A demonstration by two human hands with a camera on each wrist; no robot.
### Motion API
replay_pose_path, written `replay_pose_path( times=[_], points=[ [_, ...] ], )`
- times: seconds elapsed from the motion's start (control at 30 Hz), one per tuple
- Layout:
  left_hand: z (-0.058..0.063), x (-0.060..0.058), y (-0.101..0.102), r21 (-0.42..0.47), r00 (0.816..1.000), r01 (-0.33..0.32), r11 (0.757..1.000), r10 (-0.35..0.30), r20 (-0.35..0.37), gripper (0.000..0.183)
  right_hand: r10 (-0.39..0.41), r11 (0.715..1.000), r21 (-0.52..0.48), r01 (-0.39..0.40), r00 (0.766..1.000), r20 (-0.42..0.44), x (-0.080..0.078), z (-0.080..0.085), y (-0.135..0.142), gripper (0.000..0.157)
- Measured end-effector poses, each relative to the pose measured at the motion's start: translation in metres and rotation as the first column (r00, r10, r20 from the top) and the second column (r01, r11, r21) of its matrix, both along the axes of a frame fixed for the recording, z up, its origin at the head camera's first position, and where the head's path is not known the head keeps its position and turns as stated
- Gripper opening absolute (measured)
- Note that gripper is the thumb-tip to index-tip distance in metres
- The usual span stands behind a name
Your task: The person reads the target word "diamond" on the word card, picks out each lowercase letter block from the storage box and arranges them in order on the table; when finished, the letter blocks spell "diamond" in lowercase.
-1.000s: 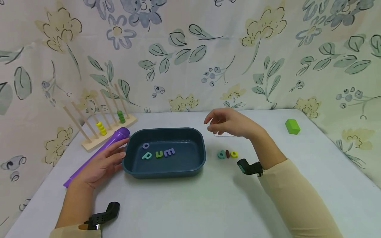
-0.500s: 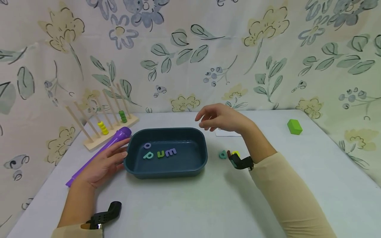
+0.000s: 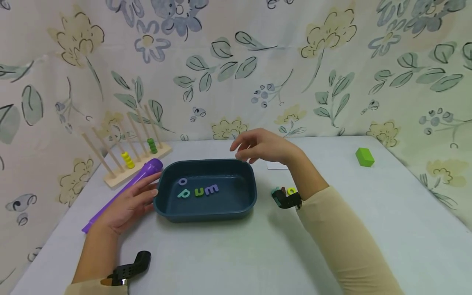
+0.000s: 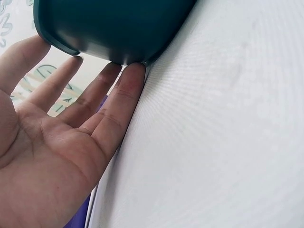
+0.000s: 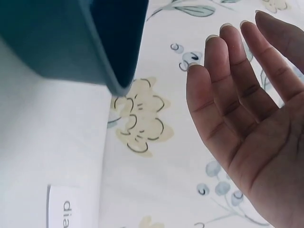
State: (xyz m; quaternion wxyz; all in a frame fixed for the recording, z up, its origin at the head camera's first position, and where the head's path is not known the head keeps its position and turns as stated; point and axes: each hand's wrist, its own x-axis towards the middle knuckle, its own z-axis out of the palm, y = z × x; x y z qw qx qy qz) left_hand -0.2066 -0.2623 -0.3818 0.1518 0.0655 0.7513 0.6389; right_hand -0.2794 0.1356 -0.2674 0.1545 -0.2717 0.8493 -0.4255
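Observation:
My left hand (image 3: 127,205) rests its fingertips against the left wall of a dark blue-green tray (image 3: 206,215); the left wrist view shows those fingers nearly straight along the tray wall (image 4: 114,33). Inside the tray lie a purple letter o (image 3: 182,181), a teal p (image 3: 183,193), a green u (image 3: 199,191) and a purple m (image 3: 212,189). My right hand (image 3: 263,145) hovers over the tray's back right corner, fingers loosely bent. In the right wrist view this hand (image 5: 251,104) holds nothing and is apart from the tray rim (image 5: 107,61).
Right of the tray, a yellow letter (image 3: 291,191) and a dark red one (image 3: 283,190) lie partly behind my wrist device. A white card (image 5: 66,209) reads "dia", the rest cut off. A purple microphone-shaped tube (image 3: 129,186), wooden bead rack (image 3: 118,178) and green block (image 3: 365,157) stand around.
My right hand has moved left, from above the card to over the tray's back right corner. Its wrist device now covers part of the loose letters. My left hand stays at the tray.

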Motion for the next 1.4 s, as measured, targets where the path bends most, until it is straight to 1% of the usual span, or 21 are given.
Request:
replay_pose_path(
  times=[0.2,0.33,0.6,0.8,1.07,1.2,1.4],
  points=[
    [0.001,-0.001,0.003,-0.007,1.000,-0.003,1.000,0.003,0.004,0.063,0.014,1.000,-0.005,-0.014,1.000,0.016,-0.003,-0.002,-0.014,0.022],
    [0.003,-0.003,0.005,0.012,1.000,0.010,1.000,-0.010,-0.005,0.062,0.017,1.000,0.003,-0.017,0.999,0.035,-0.004,-0.003,-0.022,0.023],
    [0.000,-0.005,0.004,0.023,1.000,0.008,1.000,-0.008,0.007,0.062,0.036,0.998,0.054,-0.039,0.998,0.045,-0.013,-0.012,-0.041,0.028],
    [0.000,-0.004,0.003,0.037,1.000,0.017,0.999,-0.017,0.003,0.062,0.042,0.996,0.074,-0.046,0.997,0.057,-0.018,-0.017,-0.053,0.029],
    [-0.001,-0.004,0.004,0.025,1.000,0.006,1.000,-0.006,0.005,0.062,0.077,0.992,0.099,-0.084,0.994,0.072,-0.024,-0.027,-0.066,0.032],
    [-0.002,-0.004,0.003,0.024,1.000,0.006,1.000,-0.006,0.004,0.062,0.087,0.990,0.110,-0.094,0.994,0.065,-0.026,-0.028,-0.073,0.032],
    [-0.003,-0.002,0.000,0.036,1.000,0.004,0.999,-0.004,0.005,0.062,0.087,0.985,0.138,-0.099,0.992,0.092,-0.028,-0.029,-0.089,0.030]
  ],
)
